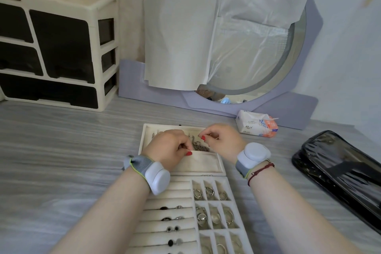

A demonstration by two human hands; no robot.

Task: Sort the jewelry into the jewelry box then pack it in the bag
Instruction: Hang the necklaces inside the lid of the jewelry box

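Head view: your left hand (169,148) and right hand (221,140) both pinch the chain necklaces (199,145) inside the jewelry box (220,168) lid; bag (340,173) at 3 o'clock; chains look light, limp, tangle-prone; probably grip near the ends.

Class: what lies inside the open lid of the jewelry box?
Thin chains lie inside the lid, above its fabric pocket. Both hands, left hand and right hand, cover the rest.

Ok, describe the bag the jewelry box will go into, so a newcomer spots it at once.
Start at the round mirror in its lilac frame against the back wall, then drop to the grey wood-grain tabletop on its right side. The glossy black zipped pouch lies there, the only dark, shiny item near the white tissue pack.
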